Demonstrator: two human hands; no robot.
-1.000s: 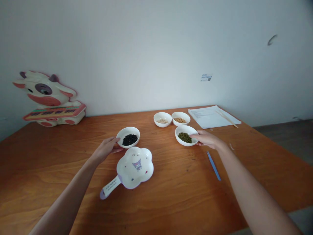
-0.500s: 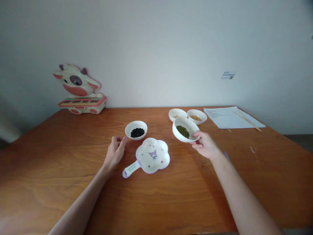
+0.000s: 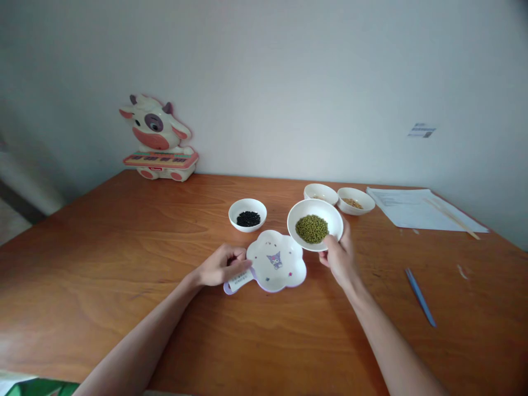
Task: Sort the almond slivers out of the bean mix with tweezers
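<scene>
My right hand point(image 3: 339, 254) grips the near right rim of a white bowl point(image 3: 336, 213), thumb inside. Green mung beans point(image 3: 312, 229) lie in this bowl, which is tilted towards me and held just above the right back edge of a flower-shaped plate point(image 3: 284, 278). The plate is white with a lilac edge, a cartoon figure in its middle and a short labelled handle point(image 3: 239, 281). Where handle and plate meet, my left hand point(image 3: 225, 265) is closed, thumb on top and fingers partly hidden. A bowl of black beans point(image 3: 248, 219) stands behind the plate.
Two white bowls stand further back: one point(image 3: 320, 190) with a little pale content, another point(image 3: 355, 203) with yellowish grains. Chopsticks point(image 3: 451, 217) lie on paper sheets point(image 3: 404, 212) at the right. Blue tweezers point(image 3: 421, 297) lie nearer. A cow-shaped toy keyboard point(image 3: 160, 159) stands back left.
My left hand has come from beside the plate onto its handle and closed there. The mung bean bowl has come nearer, over the plate's edge. The view has swung left.
</scene>
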